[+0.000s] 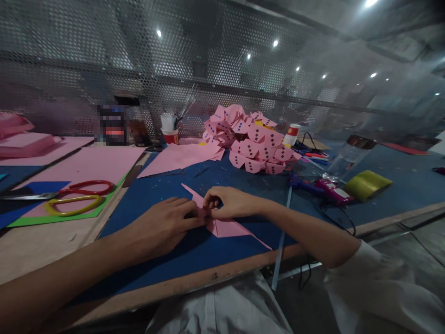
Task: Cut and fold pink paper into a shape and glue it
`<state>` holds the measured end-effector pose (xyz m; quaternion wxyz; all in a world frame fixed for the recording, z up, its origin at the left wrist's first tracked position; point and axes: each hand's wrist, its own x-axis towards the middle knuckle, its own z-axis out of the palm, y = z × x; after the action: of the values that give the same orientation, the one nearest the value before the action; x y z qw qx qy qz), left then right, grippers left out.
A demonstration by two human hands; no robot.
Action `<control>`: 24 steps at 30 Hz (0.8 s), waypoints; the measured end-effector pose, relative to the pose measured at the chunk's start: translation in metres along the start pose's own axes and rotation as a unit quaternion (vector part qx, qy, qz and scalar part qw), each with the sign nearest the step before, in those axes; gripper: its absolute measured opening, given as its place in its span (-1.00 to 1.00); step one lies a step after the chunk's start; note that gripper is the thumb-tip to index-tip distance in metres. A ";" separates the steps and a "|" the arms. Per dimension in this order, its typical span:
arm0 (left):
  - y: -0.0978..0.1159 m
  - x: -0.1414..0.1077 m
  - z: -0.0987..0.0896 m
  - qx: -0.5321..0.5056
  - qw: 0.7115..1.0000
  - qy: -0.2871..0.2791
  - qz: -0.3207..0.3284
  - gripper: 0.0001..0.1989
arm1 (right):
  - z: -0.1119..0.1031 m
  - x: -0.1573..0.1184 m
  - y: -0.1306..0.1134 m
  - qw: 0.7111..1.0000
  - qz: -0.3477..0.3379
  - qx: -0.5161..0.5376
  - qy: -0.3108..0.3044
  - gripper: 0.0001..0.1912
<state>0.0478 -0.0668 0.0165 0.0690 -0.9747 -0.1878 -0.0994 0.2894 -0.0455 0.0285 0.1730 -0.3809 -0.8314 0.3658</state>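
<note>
A folded piece of pink paper (227,228) lies on the blue table mat (139,273) near the front edge, with narrow pointed ends at its upper left and lower right. My left hand (167,222) presses on its left side, the thumb reaching to the paper's middle. From the right, my right hand (231,202) pinches the paper close to my left thumb. Both hands' fingertips almost meet there. Behind them sits a heap of folded pink paper pieces (259,144) with dark and blue marks. Flat pink sheets (181,157) lie left of the heap.
Scissors with red and yellow handles (74,206) lie on coloured sheets at left. Paper cups (170,136) stand behind. To the right are a purple glue gun (332,191), a clear stick (282,241), a yellow tape roll (368,185) and a clear bottle (349,157).
</note>
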 end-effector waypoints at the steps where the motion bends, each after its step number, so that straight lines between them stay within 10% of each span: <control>1: 0.000 0.000 -0.001 -0.001 1.000 -0.001 0.004 -0.64 | 0.000 0.000 0.000 1.000 0.000 -0.007 0.003 -0.73; 24: 0.001 -0.002 -0.004 -0.001 1.000 0.002 0.015 -0.60 | -0.001 0.000 -0.003 0.998 -0.011 -0.055 -0.005 -0.72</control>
<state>0.0453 -0.0689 0.0199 0.0698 -0.9774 -0.1727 -0.1003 0.2886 -0.0462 0.0311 0.1514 -0.3786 -0.8553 0.3196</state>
